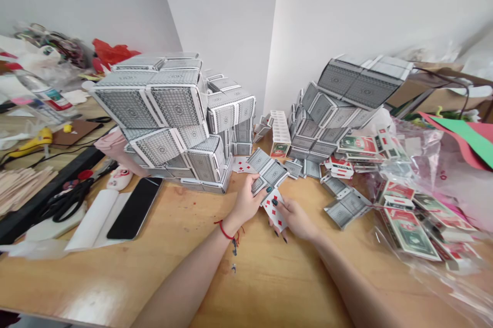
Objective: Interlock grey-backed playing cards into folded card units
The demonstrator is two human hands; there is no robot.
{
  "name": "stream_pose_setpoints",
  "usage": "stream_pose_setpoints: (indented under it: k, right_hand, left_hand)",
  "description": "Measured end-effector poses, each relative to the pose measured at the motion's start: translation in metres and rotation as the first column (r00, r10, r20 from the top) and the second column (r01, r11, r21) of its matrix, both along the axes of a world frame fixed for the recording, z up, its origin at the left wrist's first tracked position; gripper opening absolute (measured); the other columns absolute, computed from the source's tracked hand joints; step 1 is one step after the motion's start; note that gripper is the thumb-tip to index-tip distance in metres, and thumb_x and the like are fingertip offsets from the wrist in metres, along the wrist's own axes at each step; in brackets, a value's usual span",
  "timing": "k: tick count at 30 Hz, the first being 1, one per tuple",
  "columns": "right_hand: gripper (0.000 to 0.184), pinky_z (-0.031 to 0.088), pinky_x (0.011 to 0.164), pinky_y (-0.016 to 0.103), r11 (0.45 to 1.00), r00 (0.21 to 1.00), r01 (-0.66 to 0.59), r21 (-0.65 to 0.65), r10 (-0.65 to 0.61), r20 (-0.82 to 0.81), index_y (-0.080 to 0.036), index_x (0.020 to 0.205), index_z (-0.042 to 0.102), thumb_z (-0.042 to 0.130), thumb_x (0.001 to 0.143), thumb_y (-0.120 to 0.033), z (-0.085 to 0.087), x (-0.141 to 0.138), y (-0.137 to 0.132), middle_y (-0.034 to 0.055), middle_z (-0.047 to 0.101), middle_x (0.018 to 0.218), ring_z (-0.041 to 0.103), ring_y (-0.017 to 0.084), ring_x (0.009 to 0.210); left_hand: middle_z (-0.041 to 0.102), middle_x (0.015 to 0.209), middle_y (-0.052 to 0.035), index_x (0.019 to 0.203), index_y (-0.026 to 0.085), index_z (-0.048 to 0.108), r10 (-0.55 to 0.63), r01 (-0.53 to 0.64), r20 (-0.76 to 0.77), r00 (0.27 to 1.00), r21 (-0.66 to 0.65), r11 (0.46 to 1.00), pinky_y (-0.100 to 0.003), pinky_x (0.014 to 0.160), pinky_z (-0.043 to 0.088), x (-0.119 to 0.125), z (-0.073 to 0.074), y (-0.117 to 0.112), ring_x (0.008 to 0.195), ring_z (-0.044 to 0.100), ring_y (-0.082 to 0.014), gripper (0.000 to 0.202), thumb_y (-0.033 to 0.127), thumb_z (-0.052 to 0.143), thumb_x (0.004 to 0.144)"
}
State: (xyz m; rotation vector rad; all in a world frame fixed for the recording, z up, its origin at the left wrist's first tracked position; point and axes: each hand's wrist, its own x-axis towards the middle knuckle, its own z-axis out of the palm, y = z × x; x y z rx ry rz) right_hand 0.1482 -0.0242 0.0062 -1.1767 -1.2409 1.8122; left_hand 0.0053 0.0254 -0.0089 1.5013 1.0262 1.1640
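My left hand [246, 204] is closed on a small folded piece made of grey-backed playing cards [268, 170], held just above the wooden table [173, 261]. My right hand [295, 219] pinches a playing card with red diamonds [274, 208], face up, against the lower edge of that folded piece. Both hands meet at the table's middle. A red string bracelet circles my left wrist. A large block built of folded cards [165, 112] stands to the left, a second one [346, 97] to the right.
A black phone [134, 207] lies on white paper at the left, with scissors [67, 202], wooden sticks and a yellow glue gun [31, 143] beyond. Card boxes [408, 228] in clear plastic crowd the right. A white card stack [280, 135] stands by the wall.
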Motion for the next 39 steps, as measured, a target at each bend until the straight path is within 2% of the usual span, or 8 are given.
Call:
stream_pose_setpoints:
  k: [9, 18, 39]
  right_hand:
    - [0.031, 0.034, 0.025, 0.016, 0.997, 0.997, -0.072, -0.018, 0.072, 0.005, -0.019, 0.079, 0.038, 0.043, 0.078, -0.050, 0.002, 0.007, 0.001, -0.0020, 0.058, 0.057, 0.050, 0.009, 0.036]
    - [0.030, 0.032, 0.024, 0.015, 0.994, 0.995, -0.081, -0.069, 0.077, -0.062, -0.018, 0.076, 0.040, 0.046, 0.078, -0.047, 0.000, 0.011, 0.002, -0.0003, 0.060, 0.055, 0.051, 0.010, 0.035]
    - [0.033, 0.032, 0.022, 0.017, 0.993, 0.996, -0.088, -0.082, 0.087, -0.015, -0.017, 0.072, 0.043, 0.038, 0.080, -0.049, 0.002, 0.011, 0.003, 0.0016, 0.063, 0.054, 0.053, 0.011, 0.033]
  left_hand:
    - [0.055, 0.099, -0.0059, 0.100, 0.018, 0.044, -0.066, 0.067, 0.037, 0.997, -0.019, 0.998, -0.028, 0.076, 0.042, -0.003, 0.002, -0.001, 0.089, 0.054, -0.0172, 0.030, 0.026, 0.057, 0.074]
    - [0.053, 0.103, -0.0068, 0.104, 0.017, 0.041, -0.092, 0.092, 0.014, 0.996, -0.009, 0.996, -0.029, 0.078, 0.043, -0.004, 0.001, -0.001, 0.093, 0.053, -0.0176, 0.033, 0.025, 0.056, 0.075]
    - [0.052, 0.099, -0.0062, 0.103, 0.017, 0.042, -0.034, 0.037, -0.048, 0.998, 0.066, 0.997, -0.030, 0.078, 0.043, -0.003, -0.003, -0.001, 0.088, 0.053, -0.0161, 0.032, 0.023, 0.056, 0.075]
